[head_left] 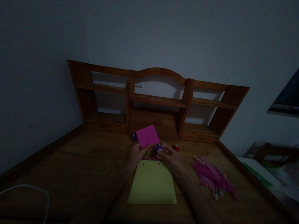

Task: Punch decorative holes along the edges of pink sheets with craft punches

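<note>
My left hand (135, 155) pinches the lower edge of a pink square of paper (148, 136), which is tilted up off the desk. In the fingers of my right hand (170, 155) is a small purple paper punch (158, 148), close to the paper's lower right side. Below both hands lies a yellow sheet of paper (154, 185), with two small pinkish dots near its top edge. A small green thing (147, 153) shows between my hands, too dim to make out. A red paper punch (176, 147) stands just right of my right hand.
Another purple punch (133, 136) stands behind the pink square. A heap of pink paper strips (213, 175) lies to the right. A wooden shelf unit (157, 99) lines the desk's back; a white cable (29, 186) curves at front left.
</note>
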